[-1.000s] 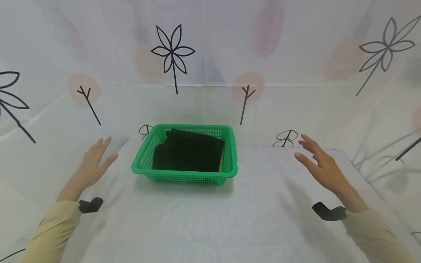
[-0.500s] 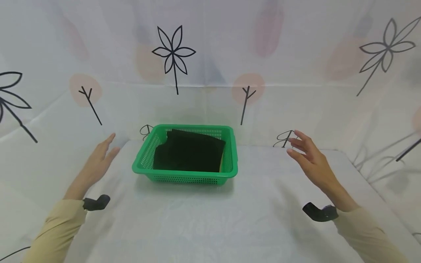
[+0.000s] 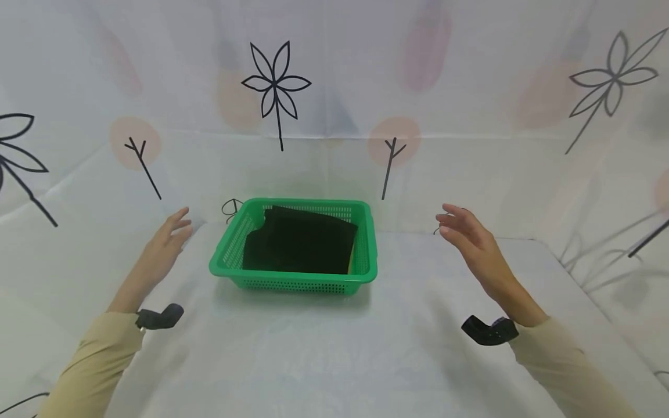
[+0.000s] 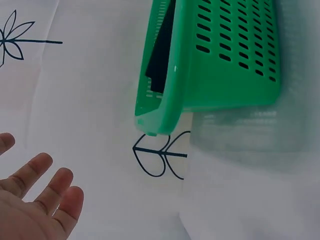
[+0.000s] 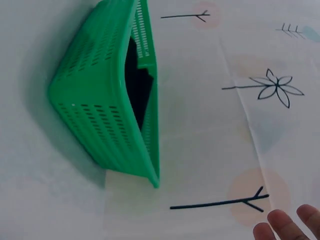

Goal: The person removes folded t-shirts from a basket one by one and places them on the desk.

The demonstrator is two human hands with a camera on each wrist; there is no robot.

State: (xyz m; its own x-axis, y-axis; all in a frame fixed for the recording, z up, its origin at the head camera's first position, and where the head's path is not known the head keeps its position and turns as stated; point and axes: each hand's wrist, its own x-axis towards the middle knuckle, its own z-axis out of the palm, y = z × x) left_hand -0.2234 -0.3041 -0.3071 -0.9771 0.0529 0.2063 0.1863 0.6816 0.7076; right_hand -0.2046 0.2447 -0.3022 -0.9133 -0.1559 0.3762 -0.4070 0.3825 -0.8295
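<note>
A green plastic basket [image 3: 292, 277] with slotted walls stands toward the back of the table. Inside it lies a flat black piece [image 3: 300, 241], perhaps cloth, with a thin yellowish edge on its right. To the left of the basket, my left hand [image 3: 159, 252] hovers with relaxed fingers and touches nothing. My right hand [image 3: 478, 252] hangs in the air on the other side, its fingers loosely bent and holding nothing. Both wrist views show the basket's side walls apart from the fingertips [image 4: 70, 200].
A white cloth covers the table [image 3: 313, 354]. Behind it hangs a pale curtain [image 3: 334, 87] printed with black flowers and twigs. Dark wrist mounts [image 3: 490, 331] sit by the beige sleeves.
Both hands have moved inward toward the basket, the right one farther than the left. The basket and the black piece have stayed in place.
</note>
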